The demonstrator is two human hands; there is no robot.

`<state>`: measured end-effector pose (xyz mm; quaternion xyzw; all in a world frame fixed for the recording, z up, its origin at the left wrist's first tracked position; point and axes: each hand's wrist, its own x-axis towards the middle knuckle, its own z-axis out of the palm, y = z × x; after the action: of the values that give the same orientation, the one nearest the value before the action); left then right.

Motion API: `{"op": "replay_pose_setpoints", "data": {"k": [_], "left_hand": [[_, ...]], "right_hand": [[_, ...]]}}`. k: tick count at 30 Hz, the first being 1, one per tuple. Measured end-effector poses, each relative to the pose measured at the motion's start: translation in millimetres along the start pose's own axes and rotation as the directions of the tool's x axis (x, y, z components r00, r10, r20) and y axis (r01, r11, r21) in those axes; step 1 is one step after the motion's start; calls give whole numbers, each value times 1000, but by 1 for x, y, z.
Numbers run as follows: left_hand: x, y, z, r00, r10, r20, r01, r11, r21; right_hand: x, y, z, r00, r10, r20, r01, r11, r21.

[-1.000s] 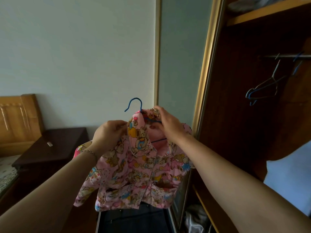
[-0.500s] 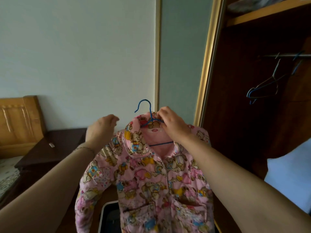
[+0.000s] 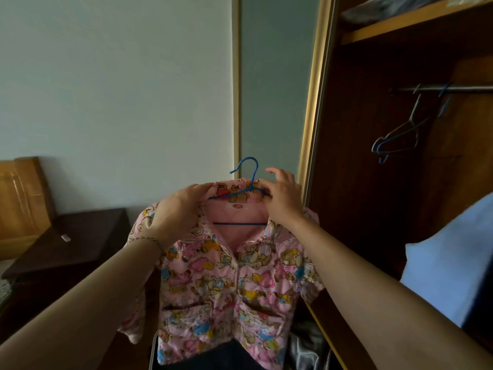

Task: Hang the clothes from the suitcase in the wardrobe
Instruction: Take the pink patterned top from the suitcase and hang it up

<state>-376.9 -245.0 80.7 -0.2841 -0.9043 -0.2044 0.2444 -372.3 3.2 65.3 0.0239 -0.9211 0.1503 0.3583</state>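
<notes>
1. Head view, grip. Shirt (image 3: 226, 276), pink with a bear print, hangs on a blue hanger (image 3: 246, 182) in front of the wall, left of the wardrobe (image 3: 373, 182) opening and not yet inside it. The left hand (image 3: 177, 209) curls round the collar and the hanger's left shoulder. The right hand (image 3: 282, 198) pinches the wire at the collar just below the hook, its upper fingers lifted.

2. Head view, slipping. The right pinch looks light. If the left hand lets go first, I judge the hanger could tip and the shirt slide off toward the suitcase (image 3: 213, 356), whose dark edge shows just under the hem.

3. Head view, seating. The left shoulder of the shirt is bunched under the left hand; whether the wire sits fully in that sleeve cannot be told. If it does not, the shirt may droop once hung.

4. Head view, hooking. The rail (image 3: 453, 88) lies up and to the right, inside the wardrobe, with empty hangers (image 3: 394, 142) hooked near its left end. The hook could catch on those, or miss the rail, if it is carried in tilted.

5. Head view, frame. The gold door frame (image 3: 314, 102) stands between shirt and rail; a wide swing could snag a sleeve on it.
</notes>
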Motion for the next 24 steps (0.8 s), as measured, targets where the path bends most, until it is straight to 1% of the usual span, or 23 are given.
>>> {"op": "replay_pose_setpoints", "data": {"k": [2,4,6,7,8,9,10,13,14,15,16,17,18,19,21,22,23,24], "left_hand": [[-2,7,-2,999,-46,18,47,999,-24],[2,22,-1,994,-99,47,94,991,94],[8,32,-2,988,-156,8,150,960,237],[13,30,-5,980,-196,-28,196,949,248],[15,25,-8,969,-242,-41,245,946,214],[14,18,-10,957,-289,-26,289,945,156],[13,13,-11,955,-295,13,292,950,110],[13,19,-11,970,-220,105,223,975,-16],[16,26,-11,969,-213,124,222,973,-67],[19,33,-13,966,-206,157,228,965,-132],[23,39,-15,954,-199,223,247,945,-213],[25,45,-19,933,-177,312,273,916,-295],[27,46,-20,909,-129,397,273,904,-330],[30,47,-20,886,-61,460,229,920,-319],[33,44,-16,842,17,539,130,964,-234],[33,45,-13,821,50,569,107,965,-238],[33,49,-9,804,92,587,109,948,-298],[31,51,-5,793,118,598,146,916,-375]], "right_hand": [[-1,-6,5,999,40,6,-40,991,128],[0,-15,7,997,61,47,-71,962,265],[4,-20,5,999,16,41,-27,958,285],[5,-19,2,1000,1,17,-6,959,282],[7,-18,-2,1000,1,-22,5,963,268],[8,-16,-7,998,9,-58,5,972,233],[10,-13,-12,997,8,-78,6,983,186],[15,-8,-23,998,-15,-58,17,999,32],[18,-5,-24,999,8,-50,-6,999,36],[20,-1,-25,998,46,-44,-43,996,76],[21,2,-28,995,87,-39,-82,989,121],[21,7,-32,992,123,-39,-115,982,152],[21,12,-36,988,148,-43,-139,977,161],[21,17,-42,983,175,-47,-165,973,163],[19,29,-54,969,240,-51,-229,959,169],[17,36,-61,961,270,-50,-259,951,167],[15,45,-69,955,294,-41,-284,946,157],[13,51,-72,950,311,-30,-302,939,161]]}}
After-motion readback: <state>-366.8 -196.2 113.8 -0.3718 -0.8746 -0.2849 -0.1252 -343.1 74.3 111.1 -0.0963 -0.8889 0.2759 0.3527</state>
